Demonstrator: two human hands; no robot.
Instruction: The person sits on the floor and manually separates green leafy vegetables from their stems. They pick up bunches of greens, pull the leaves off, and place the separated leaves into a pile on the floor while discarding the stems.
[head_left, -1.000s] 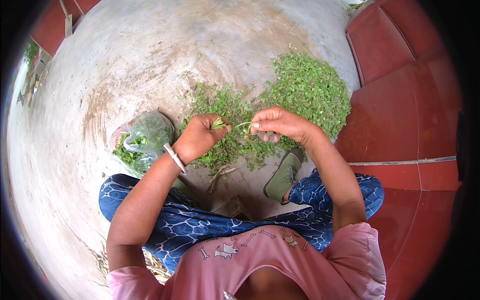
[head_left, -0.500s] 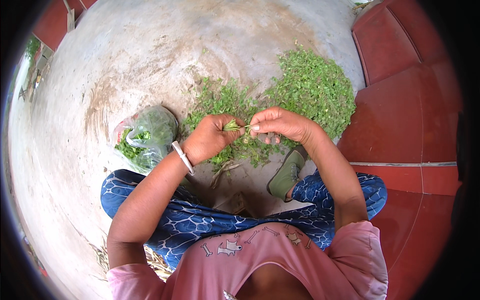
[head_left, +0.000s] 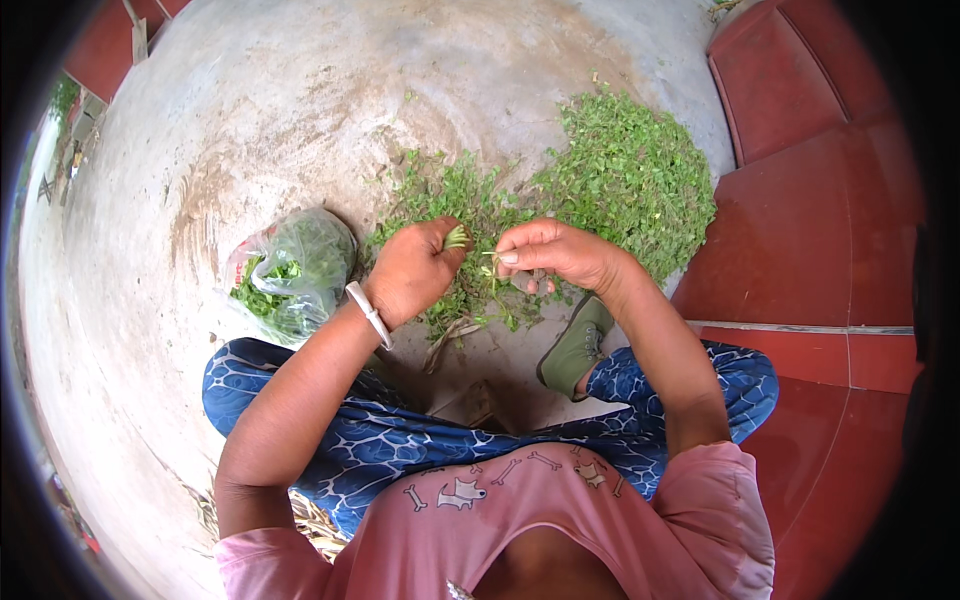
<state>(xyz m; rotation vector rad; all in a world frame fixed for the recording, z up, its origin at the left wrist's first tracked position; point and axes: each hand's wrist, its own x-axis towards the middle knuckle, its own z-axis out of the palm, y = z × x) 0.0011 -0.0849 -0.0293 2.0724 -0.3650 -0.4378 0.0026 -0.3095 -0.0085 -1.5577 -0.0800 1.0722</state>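
My left hand (head_left: 415,268) is closed round a small bunch of green stems (head_left: 457,238), whose pale cut ends stick out past the thumb. A short gap to the right, my right hand (head_left: 556,254) pinches a thin green sprig (head_left: 492,264) between thumb and forefinger, with the other fingers curled loosely. Beneath both hands lies a loose scatter of leafy greens (head_left: 440,190) on the ground. It joins a bigger heap of greens (head_left: 640,180) at the far right. Left of my left hand sits a clear plastic bag (head_left: 322,250) with leafy greens inside.
Pale concrete ground (head_left: 300,110) with brown soil smears spreads ahead and to the left. Red tiled surfaces (head_left: 790,240) rise along the right side. My green shoe (head_left: 578,345) is planted close below my right hand. A dry leaf (head_left: 448,340) lies between my legs.
My hands have drawn apart from where they met at the stems. The left has shifted slightly left and up with the bunch; the right keeps a sprig pinched.
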